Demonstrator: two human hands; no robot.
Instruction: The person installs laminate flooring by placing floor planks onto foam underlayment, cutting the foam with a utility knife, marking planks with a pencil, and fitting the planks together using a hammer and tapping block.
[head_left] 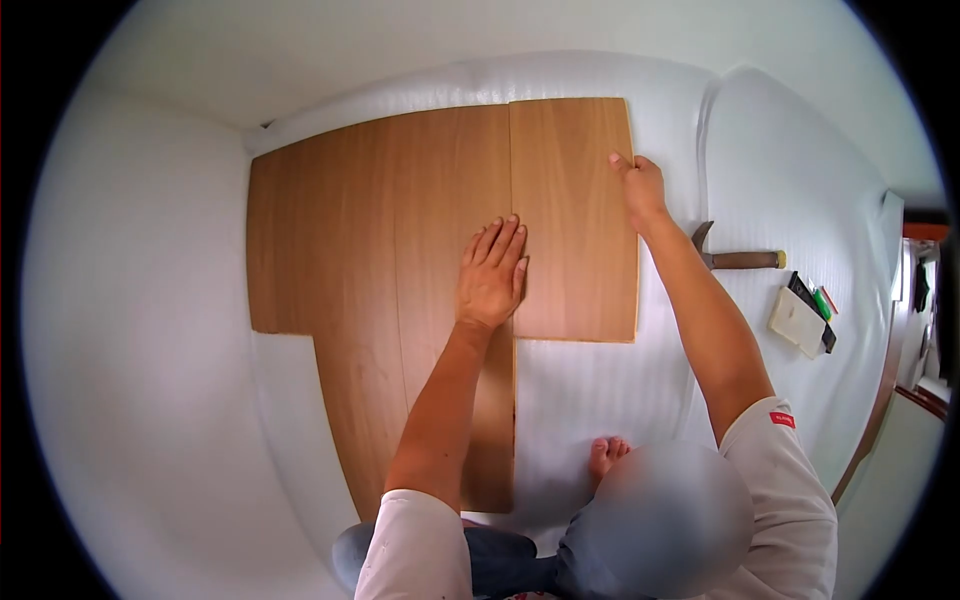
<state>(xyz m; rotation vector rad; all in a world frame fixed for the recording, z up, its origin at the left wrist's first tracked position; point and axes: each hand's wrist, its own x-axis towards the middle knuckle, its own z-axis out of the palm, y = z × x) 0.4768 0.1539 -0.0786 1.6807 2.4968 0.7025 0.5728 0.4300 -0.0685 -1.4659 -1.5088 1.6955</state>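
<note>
My left hand [491,272] lies flat on the brown laminate flooring [350,210], its fingers stretched out close to a lengthwise seam. Just right of that seam is a shorter floor plank [573,250], its long side against the laid boards. My right hand [640,187] grips the plank's right edge near the far end, thumb on top and the other fingers curled at the side. Whether those fingers reach underneath is hidden. The plank's near end stops well short of the longer board beside it.
White foam underlay [600,390] covers the floor around the boards, with a raised fold to the right. A hammer [745,260] lies there, beside a white block [798,322] and a dark tool with green and red parts [822,305]. Walls border the left and far sides.
</note>
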